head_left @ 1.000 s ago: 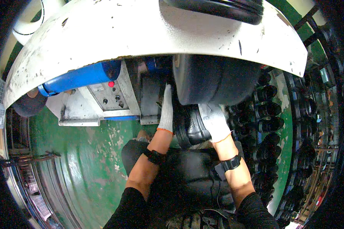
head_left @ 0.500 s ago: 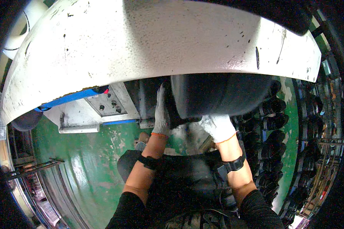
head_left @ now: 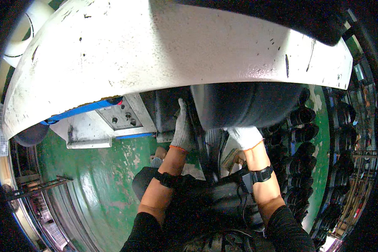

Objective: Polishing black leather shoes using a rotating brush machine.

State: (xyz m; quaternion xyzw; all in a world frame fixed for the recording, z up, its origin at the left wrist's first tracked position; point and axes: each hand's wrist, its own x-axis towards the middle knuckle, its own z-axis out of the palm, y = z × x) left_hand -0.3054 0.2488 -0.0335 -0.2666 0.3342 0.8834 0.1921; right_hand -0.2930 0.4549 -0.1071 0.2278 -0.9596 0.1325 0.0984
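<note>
A large black roller or drum (head_left: 248,105) with a smooth, shiny surface shows below the white machine cover (head_left: 189,54). A black, sheet-like strip (head_left: 212,147) hangs down between my hands toward my lap. My left hand (head_left: 181,128), in a white knit glove with an orange cuff, is held upright left of the roller. Its fingers are stretched out, with a dark surface behind them. My right hand (head_left: 244,136), gloved the same way, is at the roller's lower edge beside the strip. Its fingertips are partly hidden there, so their grip does not show.
A control panel (head_left: 124,115) with knobs and a red button sits to the left, near a blue bar (head_left: 82,110). Several dark, rounded items (head_left: 302,132) stand in rows on racks at right. The green floor (head_left: 101,180) has worn patches.
The black strip now hangs between my hands, where pale floor showed before. Both hands and the machine appear slightly farther right in the picture.
</note>
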